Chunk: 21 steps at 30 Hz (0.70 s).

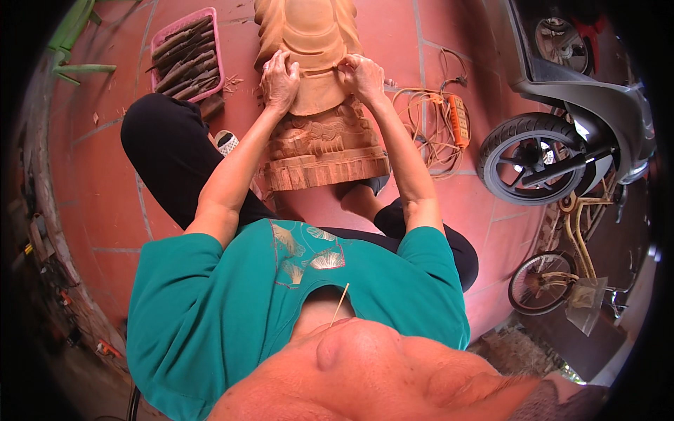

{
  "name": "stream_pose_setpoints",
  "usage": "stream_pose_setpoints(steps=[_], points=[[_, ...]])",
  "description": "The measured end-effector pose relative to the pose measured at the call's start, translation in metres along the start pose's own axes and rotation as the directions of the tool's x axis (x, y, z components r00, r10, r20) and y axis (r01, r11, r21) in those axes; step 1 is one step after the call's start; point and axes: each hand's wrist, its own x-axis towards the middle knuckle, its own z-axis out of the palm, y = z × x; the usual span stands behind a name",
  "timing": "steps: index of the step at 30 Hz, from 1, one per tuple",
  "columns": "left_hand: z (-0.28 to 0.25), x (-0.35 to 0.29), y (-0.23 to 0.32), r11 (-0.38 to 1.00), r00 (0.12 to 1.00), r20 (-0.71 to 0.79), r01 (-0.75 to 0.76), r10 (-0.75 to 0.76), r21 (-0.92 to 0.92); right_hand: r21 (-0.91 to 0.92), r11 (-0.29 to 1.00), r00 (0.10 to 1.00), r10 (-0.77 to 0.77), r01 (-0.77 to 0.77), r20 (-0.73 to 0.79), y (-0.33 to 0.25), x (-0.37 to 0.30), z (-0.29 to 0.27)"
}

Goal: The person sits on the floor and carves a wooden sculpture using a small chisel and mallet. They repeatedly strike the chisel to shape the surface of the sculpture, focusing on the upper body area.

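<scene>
A carved wooden statue [309, 28] with rounded folds lies lengthwise in front of me, its rough carved base [326, 168] toward my body. My left hand [279, 83] rests at the left side of the carving, fingers curled in and thumb toward the middle. Against the right side is my right hand [363, 76], its thumb and fingers pinched together. Whether either hand holds something small or thin against the wood cannot be made out. Smooth tan wood shows between the two hands.
A pink basket [221, 52] of carving tools stands at the far left, with wood chips nearby. An orange power strip [458, 121] and a coiled cord [421, 137] lie to the right. Beyond are a motorbike wheel [528, 158] and a bicycle [572, 238]. A green chair [70, 42] stands far left.
</scene>
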Motion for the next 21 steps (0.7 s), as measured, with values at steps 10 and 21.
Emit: stream_pose_setpoints(steps=[10, 21], points=[[0.003, -0.005, -0.001, 1.000, 1.000, 0.010, 0.026, -0.026, 0.007, -0.011, 0.972, 0.967, -0.232, 0.235, 0.104, -0.019, -0.006, 0.000], [0.000, -0.001, -0.005, 1.000, 1.000, 0.004, 0.002, -0.002, 0.001, -0.076, 0.919, 0.920, -0.390, 0.387, -0.029, -0.024, -0.001, 0.023]])
